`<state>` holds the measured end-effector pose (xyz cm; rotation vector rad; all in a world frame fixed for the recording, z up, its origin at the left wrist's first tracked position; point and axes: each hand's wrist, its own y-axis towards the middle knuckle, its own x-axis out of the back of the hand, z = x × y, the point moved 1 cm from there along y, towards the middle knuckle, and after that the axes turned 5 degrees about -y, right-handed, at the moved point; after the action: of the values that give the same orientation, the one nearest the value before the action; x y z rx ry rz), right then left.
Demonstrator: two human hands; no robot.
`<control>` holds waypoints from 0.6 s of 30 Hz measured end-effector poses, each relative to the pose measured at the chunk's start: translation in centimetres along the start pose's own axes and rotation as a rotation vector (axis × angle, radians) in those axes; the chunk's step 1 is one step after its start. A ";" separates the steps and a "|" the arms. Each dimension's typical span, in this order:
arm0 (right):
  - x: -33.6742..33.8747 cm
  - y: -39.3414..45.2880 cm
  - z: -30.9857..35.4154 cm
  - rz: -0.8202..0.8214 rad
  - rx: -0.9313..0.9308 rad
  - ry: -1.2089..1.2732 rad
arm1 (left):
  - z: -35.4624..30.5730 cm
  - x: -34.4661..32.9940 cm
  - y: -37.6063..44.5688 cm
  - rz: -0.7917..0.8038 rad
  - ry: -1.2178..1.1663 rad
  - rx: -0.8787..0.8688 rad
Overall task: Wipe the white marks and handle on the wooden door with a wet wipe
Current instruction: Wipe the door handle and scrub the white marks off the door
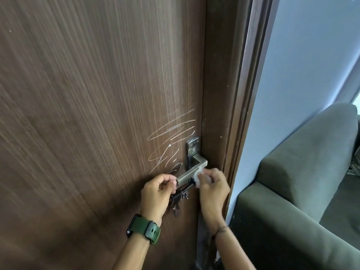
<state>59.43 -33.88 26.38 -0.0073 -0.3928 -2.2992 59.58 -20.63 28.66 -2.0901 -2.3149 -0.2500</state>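
Green watch (144, 228) on left wrist; wooden door (87, 94), white marks (171, 141), grey sofa (303, 182) right; left hand (157, 193) pinches handle (191, 170) tip; right hand (213, 189) presses wet wipe (198, 175) on it

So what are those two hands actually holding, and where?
The right hand pinches a bunched wet wipe against the door handle. The left hand grips the handle's free end with its fingers.

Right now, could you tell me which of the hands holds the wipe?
The right hand presses the wipe on the handle; the left hand, with the green watch, grips the handle's end.
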 end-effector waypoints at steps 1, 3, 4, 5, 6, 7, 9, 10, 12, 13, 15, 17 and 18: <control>0.1 0.6 -0.2 -0.037 -0.056 0.023 | 0.0 0.0 0.0 -0.002 -0.004 0.000; -0.5 -0.9 0.3 -0.022 0.026 -0.018 | 0.1 -0.1 0.1 -0.013 -0.005 0.004; -1.0 -2.4 0.6 0.032 0.126 -0.043 | 0.1 0.0 0.2 -0.014 -0.004 0.013; -1.0 -3.6 0.8 0.086 0.209 -0.060 | 0.2 0.0 0.2 -0.007 -0.005 0.020; -0.8 -3.4 0.8 0.099 0.257 -0.060 | 0.2 0.1 0.3 0.004 -0.007 0.024; -0.3 -2.0 0.8 0.074 0.243 -0.056 | 0.2 0.2 0.4 0.015 -0.007 0.023; 0.6 1.8 0.7 -0.026 0.078 -0.038 | 0.1 0.1 0.5 0.026 0.001 0.016; 0.7 2.7 0.6 -0.050 0.005 -0.031 | 0.0 0.1 0.5 0.025 0.002 0.016; 0.0 1.2 0.5 -0.088 0.088 -0.097 | 0.0 -0.1 0.3 0.016 -0.011 0.026; -0.7 -0.8 0.3 -0.062 0.201 -0.148 | 0.1 -0.1 0.2 0.014 -0.021 0.034; -0.9 -3.4 -0.4 0.045 0.460 -0.186 | 0.3 -0.1 0.3 0.016 -0.041 0.038; -0.1 -0.7 -0.9 0.041 0.478 -0.189 | 0.2 -0.1 0.5 0.021 -0.064 0.032; 0.2 0.9 -0.7 -0.036 0.348 -0.161 | 0.1 -0.2 0.6 0.023 -0.071 0.031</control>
<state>60.02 -34.86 26.00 -0.0118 -0.8785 -2.2435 60.16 -20.71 28.61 -2.1437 -2.3159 -0.1406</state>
